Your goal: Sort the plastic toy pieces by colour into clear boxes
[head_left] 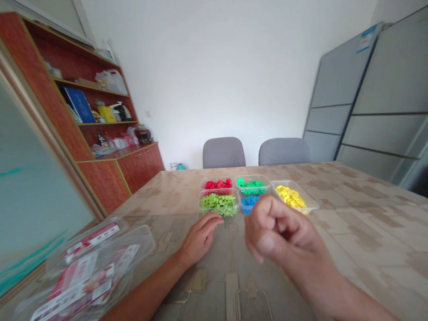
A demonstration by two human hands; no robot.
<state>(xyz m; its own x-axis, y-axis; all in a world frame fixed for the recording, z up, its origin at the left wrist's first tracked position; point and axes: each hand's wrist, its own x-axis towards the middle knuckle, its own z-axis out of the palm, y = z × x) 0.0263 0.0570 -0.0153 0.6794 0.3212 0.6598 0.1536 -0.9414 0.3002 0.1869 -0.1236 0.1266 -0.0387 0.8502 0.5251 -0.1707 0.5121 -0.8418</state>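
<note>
My right hand (284, 240) is raised close to the camera, its fingers curled in and the thumb pressed near them. Whatever it may hold is hidden. Lower and to the left, my left hand (199, 237) rests by the table top with loosely bent fingers and nothing visible in them. Just beyond its fingertips stands a clear tub of light green plastic pieces (219, 204). Behind the right hand is a tub of blue pieces (249, 203), partly covered by it. Red pieces (218, 183), darker green pieces (252, 187) and yellow pieces (290, 196) fill other clear tubs.
Clear plastic lids (143, 236) with red and white labels lie piled at the left of the patterned table (354, 218). Two grey chairs (224, 153) stand at the far edge. A wooden shelf unit (100, 165) is on the left, grey cabinets (334, 89) on the right.
</note>
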